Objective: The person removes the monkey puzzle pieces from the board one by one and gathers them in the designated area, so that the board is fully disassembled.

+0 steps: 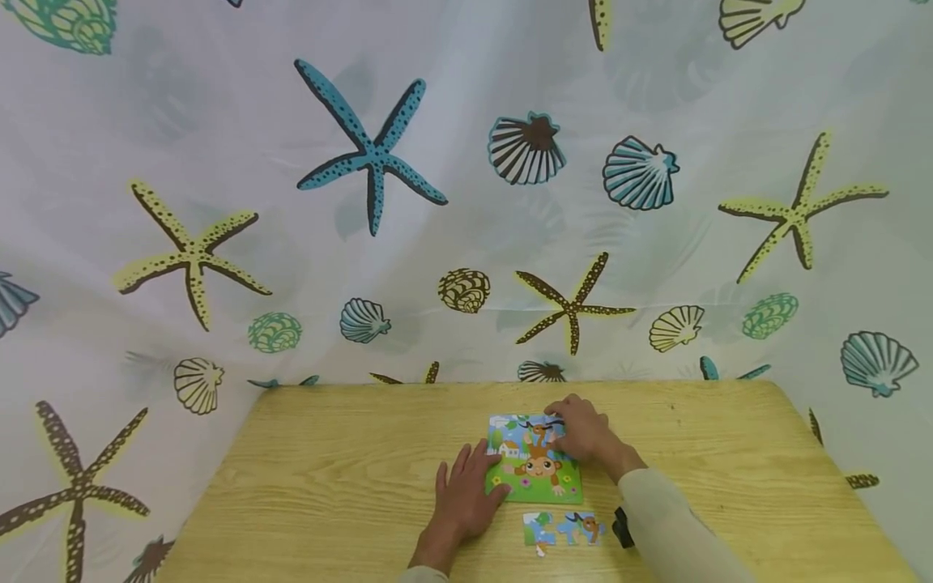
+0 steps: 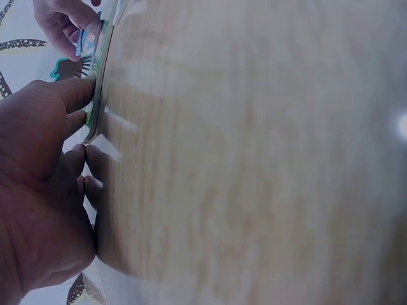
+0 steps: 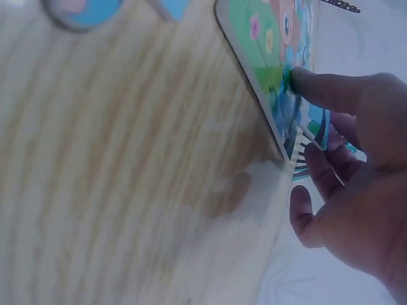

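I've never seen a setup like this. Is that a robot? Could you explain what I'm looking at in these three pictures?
No robot here: these are a person's two bare hands. The widest picture is taken from the head, looking forward and down. The other two are taken from the left and right wrists, close to each hand's work. On the wooden table lies a puzzle board with a monkey picture, and loose pieces lie nearer the person. The left hand touches the board's left edge. The right hand pinches a tilted puzzle piece at the far right corner. Behind hangs a cloth printed with shells and starfish.
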### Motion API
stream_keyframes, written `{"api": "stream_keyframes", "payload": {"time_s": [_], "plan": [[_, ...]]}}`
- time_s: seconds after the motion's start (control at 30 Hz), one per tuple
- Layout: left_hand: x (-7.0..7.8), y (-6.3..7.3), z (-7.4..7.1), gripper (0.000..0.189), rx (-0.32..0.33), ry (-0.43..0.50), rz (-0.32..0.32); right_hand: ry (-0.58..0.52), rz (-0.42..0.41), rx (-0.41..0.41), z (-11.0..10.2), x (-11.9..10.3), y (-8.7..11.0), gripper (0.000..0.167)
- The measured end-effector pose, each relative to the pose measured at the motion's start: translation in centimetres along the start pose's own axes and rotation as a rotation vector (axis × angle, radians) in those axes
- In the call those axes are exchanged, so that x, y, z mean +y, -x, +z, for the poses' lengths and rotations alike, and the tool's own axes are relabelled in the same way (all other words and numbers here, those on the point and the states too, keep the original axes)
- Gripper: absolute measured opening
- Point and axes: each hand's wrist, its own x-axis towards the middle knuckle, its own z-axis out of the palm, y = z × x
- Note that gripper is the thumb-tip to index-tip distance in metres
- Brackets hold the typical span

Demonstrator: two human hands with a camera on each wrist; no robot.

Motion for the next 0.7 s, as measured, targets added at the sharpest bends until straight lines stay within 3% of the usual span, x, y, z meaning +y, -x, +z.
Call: {"api": "stream_keyframes", "payload": {"time_s": [0.47,0.7], "plan": [[0.0,-0.1,0.1,0.048,0.0,-0.026,-0.019,-0.29,-0.048,0.139,0.3,1.3,1.5,0.03],[-0.1,-0.2,0.2,0.048,0.001,-0.014,-0.005,-0.381,-0.015,0.124,-0.6,1.6,2.8,0.024]]}}
